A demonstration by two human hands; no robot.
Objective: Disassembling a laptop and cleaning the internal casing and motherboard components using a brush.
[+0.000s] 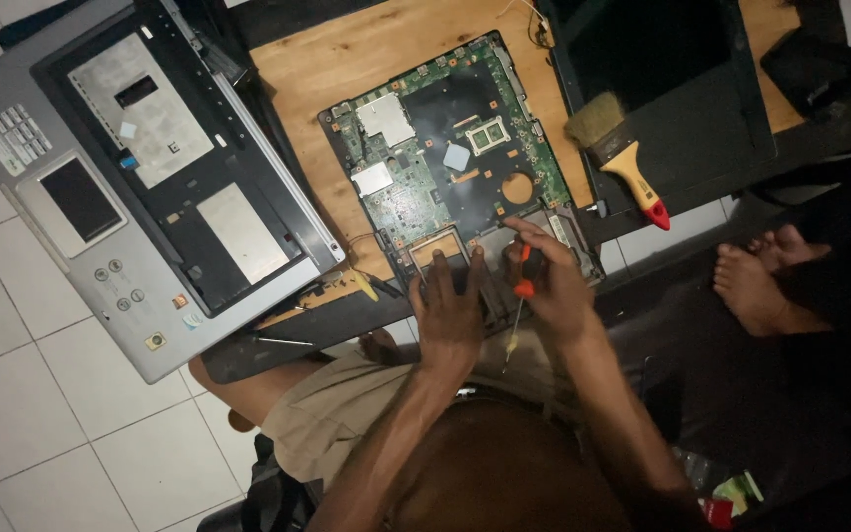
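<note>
A green motherboard (450, 163), flat and studded with chips, lies on the wooden bench (347, 59), its near edge overhanging toward the person's lap; bare wood shows to its far left, little room on its right, where a dark laptop lid (711, 108) carries a bristle brush (618, 153); the left hand (448, 310) presses spread fingers on the board's near edge, its grip released; the right hand (554, 286) is clenched around an orange-handled screwdriver (522, 296), tip pointing near; a grey laptop shell (130, 177) sits left.
</note>
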